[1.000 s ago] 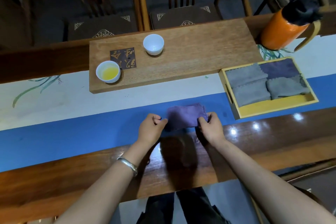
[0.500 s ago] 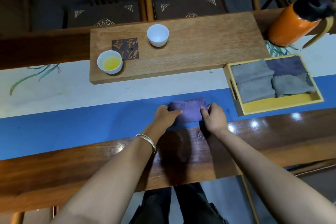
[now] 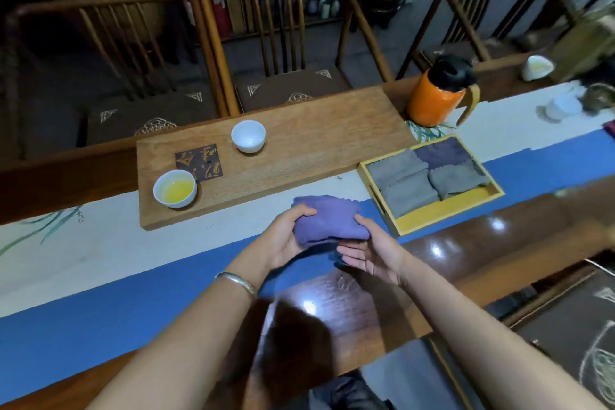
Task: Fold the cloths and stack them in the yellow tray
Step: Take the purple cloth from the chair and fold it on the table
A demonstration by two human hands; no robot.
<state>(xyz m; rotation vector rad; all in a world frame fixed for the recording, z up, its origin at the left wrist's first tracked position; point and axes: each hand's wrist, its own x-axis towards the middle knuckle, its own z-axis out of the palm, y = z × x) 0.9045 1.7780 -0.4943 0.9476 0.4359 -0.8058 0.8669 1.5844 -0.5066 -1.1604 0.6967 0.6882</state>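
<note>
Folded purple cloth [image 3: 327, 218] between both hands

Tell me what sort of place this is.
Probably a tea room or teahouse: a long wooden table with a tea board holding small white cups, an orange flask, and carved wooden chairs behind.
</note>
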